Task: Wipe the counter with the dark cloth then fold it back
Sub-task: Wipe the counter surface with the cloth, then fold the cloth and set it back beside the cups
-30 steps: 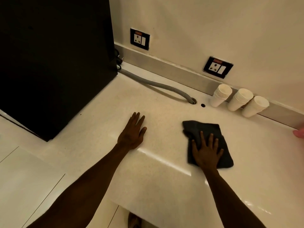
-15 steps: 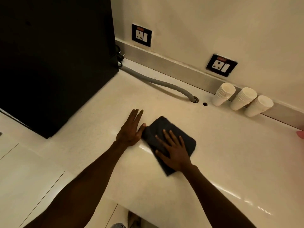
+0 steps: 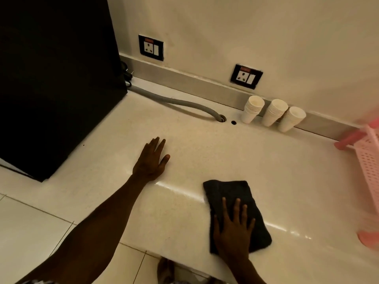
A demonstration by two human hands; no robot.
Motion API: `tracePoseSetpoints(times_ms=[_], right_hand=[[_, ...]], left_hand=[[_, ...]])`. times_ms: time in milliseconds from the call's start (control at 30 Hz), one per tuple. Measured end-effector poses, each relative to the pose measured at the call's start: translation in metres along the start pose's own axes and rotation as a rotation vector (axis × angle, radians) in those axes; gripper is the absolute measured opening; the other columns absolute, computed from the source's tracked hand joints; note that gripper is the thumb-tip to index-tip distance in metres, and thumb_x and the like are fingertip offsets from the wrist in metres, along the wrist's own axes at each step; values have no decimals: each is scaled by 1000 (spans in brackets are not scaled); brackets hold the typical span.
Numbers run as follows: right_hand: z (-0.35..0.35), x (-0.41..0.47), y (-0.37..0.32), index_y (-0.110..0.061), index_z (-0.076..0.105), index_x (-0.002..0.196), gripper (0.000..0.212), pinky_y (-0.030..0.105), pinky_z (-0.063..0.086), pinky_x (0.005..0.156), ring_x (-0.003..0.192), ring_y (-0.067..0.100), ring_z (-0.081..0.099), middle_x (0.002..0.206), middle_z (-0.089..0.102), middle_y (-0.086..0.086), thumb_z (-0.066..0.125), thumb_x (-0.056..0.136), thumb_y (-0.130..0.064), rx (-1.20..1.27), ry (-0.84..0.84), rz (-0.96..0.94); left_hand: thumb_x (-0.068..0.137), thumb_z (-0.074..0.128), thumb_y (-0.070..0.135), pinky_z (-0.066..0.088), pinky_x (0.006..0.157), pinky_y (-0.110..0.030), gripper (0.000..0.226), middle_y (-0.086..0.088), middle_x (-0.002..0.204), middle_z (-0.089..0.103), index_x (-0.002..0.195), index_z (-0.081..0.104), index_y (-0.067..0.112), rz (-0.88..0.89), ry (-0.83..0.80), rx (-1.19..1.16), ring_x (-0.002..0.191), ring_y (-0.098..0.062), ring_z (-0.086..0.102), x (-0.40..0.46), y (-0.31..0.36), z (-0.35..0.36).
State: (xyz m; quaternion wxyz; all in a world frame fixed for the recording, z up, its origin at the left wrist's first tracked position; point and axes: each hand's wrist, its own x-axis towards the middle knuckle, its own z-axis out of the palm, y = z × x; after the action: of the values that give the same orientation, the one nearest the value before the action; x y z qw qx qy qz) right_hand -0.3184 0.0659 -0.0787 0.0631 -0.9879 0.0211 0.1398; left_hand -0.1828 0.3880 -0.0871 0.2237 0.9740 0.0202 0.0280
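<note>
**Mid-wipe: R hand flat on cloth, near front edge**

Head cam (only view):

- Right hand (image 3: 232, 232) lies flat, fingers spread, palm down on the dark cloth (image 3: 235, 210). No pinch or grip; it pins the cloth w/ pressure only. Cloth is a folded pad, most of it ahead of the fingertips, its near part under the palm, close to the counter (image 3: 205, 140) front edge.
- Left hand (image 3: 150, 160) is open too, flat on bare counter, fingers together & pointing away from the body. Holds nothing; looks like a brace. Well apart from the cloth, fwd and to the left of the R hand.
- Past the L fingertips: grey hose (image 3: 184, 103) running into a hole in the top. Fwd of the R hand, by the wall: three stacks of paper cups (image 3: 272, 112). Far to the R hand's right: pink basket (image 3: 369, 160), blurred.
- Black appliance (image 3: 51, 78) stands left of the L hand.

Step in hand, as I read it: wiping, fold not yet due.

To do it well:
- Keep the palm flat & the pressure even so the pad doesn't bunch or unfold.
- Overlap strokes; work fwd from the front edge toward the wall.
- Watch the near corner of the cloth, it could slip off the edge.
- Ease up near the cups, they look light & tippy, & go round the hose.
- Lift the L hand to cover the patch beneath it.
</note>
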Motion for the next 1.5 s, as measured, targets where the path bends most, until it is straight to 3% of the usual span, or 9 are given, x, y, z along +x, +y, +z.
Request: tracePoseSetpoints(times_ms=[300,433,533,667,767,1067,1200,1333,1500], right_hand=[[-35,-25,-55,-42,26,157,57,58,14,125,155,31,17,167,23,1,21,102,-60,183,-241,-188],[-79,-17,-37,-27,60,134,43,33,53,89,95,10,64,111,70,-4,43,103,-51,750,-269,-44],[-97,4,-15,-18,63,124,45,32,53,80,100,20,67,106,72,3,61,94,-51,1307,-431,317],[-96,1,4,-13,61,135,52,46,49,105,126,33,62,133,68,12,58,96,-46,1865,-502,323],[-90,-4,-10,-17,65,127,51,44,56,96,114,30,69,122,74,10,58,91,-53,1829,-376,283],[-95,-15,-45,-46,47,132,65,5,52,69,93,-15,64,120,62,-15,40,74,-75,1487,-135,128],[-103,-9,-29,-47,6,158,84,52,27,122,147,30,37,164,31,5,18,82,-79,1126,-52,121],[-109,2,6,-45,27,156,65,43,26,118,149,25,33,162,34,-3,29,95,-68,1260,93,99],[-103,-5,46,-16,54,146,59,54,42,111,136,40,50,146,56,19,55,97,-49,1940,-482,249]], left_hand=[[99,35,45,8,130,-49,67,-11,165,31,157,32,14,43,134,-85,156,-26,20,-11,13,-5],[99,42,41,22,127,-48,58,-10,160,41,151,45,15,92,178,-274,153,-27,29,-27,38,-6],[99,50,37,38,118,-40,50,-9,147,54,143,54,13,113,198,-401,141,-24,45,-36,58,-6],[97,60,40,50,77,-23,23,5,96,68,105,70,21,28,288,-560,90,-6,63,-66,102,-15],[96,57,52,49,68,-20,36,3,73,71,86,72,21,-19,32,-777,71,-7,68,-87,138,-26],[78,78,54,57,102,-39,53,-1,114,76,119,68,20,-129,-474,-1051,109,-17,72,-82,199,-43],[78,83,41,59,95,-35,53,-2,117,77,124,66,22,-115,-613,-1160,111,-18,73,-75,203,-52],[87,74,15,60,93,-36,35,-10,123,74,122,70,15,-216,-684,-1398,114,-26,71,-72,205,-50],[86,71,23,59,90,-33,27,-11,116,76,110,79,12,-305,-814,-1616,108,-24,73,-74,204,-48]])
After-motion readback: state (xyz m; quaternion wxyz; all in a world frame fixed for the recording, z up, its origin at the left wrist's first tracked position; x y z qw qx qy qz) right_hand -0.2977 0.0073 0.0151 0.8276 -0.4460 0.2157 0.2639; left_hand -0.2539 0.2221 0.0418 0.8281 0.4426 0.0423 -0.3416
